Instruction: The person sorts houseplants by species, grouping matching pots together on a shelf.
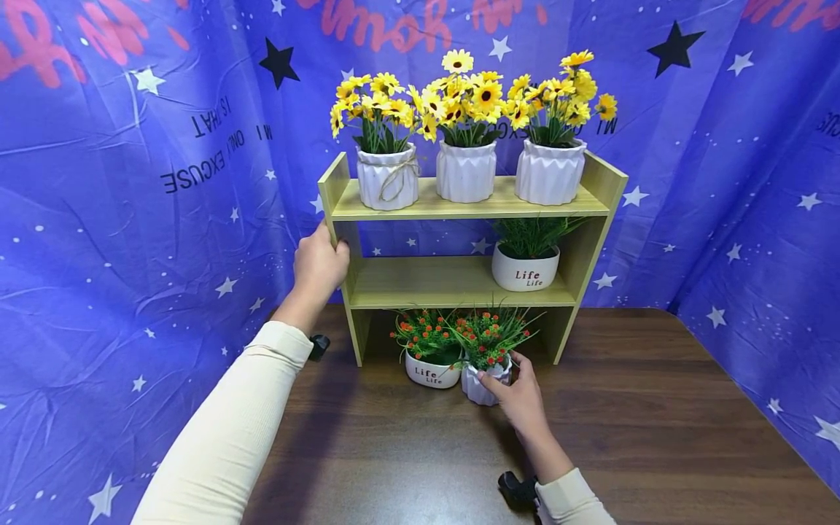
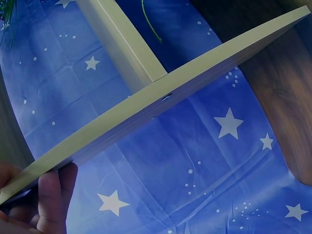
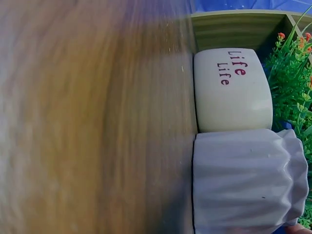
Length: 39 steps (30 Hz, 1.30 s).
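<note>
My left hand [image 1: 319, 259] grips the left side panel [image 2: 122, 114] of a light wooden shelf [image 1: 420, 281], thumb on one face and fingers on the other in the left wrist view. With its thumb in front and fingers at the right side, my right hand [image 1: 523, 399] holds a ribbed white flowerpot [image 1: 477, 386] with red flowers and grassy leaves. That pot stands on the table at the shelf's bottom front. Directly left of it is a smooth white "Life" pot [image 1: 429, 373], also with red flowers. Only a fingertip [image 3: 296, 229] shows in the right wrist view.
Three white pots of yellow flowers, left [image 1: 387, 182], middle [image 1: 466, 175] and right [image 1: 550, 175], line the top shelf. A white "Life" pot [image 1: 525, 270] with green grass stands on the middle shelf's right. A blue star-printed cloth [image 1: 164, 240] surrounds the brown table [image 1: 394, 452].
</note>
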Tool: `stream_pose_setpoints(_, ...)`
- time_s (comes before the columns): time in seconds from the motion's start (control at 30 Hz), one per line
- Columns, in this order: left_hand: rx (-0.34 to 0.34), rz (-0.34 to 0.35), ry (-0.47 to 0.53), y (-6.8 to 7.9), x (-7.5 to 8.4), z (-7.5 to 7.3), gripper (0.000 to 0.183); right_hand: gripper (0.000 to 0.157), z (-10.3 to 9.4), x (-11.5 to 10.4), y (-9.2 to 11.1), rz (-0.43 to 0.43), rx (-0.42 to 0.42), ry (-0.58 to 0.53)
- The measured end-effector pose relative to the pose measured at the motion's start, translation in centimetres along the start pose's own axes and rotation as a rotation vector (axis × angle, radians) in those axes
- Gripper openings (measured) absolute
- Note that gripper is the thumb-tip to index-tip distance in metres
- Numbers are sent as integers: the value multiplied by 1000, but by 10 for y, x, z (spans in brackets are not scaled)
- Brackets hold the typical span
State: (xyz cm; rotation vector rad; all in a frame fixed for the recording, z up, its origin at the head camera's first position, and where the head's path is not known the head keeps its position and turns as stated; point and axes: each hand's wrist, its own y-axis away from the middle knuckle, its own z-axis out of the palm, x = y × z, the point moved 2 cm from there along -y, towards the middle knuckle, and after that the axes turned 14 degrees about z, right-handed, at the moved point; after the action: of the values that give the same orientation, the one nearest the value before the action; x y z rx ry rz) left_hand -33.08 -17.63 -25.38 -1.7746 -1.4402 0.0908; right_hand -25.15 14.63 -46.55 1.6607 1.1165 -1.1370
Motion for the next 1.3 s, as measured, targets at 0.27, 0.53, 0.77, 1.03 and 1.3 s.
stream_pose_setpoints(0.27, 1, -9, 10, 1, -1, 0, 26, 78, 5, 1, 1, -44, 62, -41)
stream_pose_setpoints(0.53, -12, -19, 7, -1, 1, 2, 30, 81, 8, 4, -4, -11, 26, -47)
stream_pose_setpoints(0.77, -3, -15, 3, 1, 1, 1, 29, 83, 10, 6, -5, -14, 11, -56)
stream_pose_setpoints(1.03, 0, -11, -4, -2, 1, -1, 28, 84, 11, 5, -6, -18, 5, -63)
stream_pose_setpoints(1.3, 4, -5, 0, 1, 1, 0, 28, 84, 9, 8, -7, -26, 1, -25)
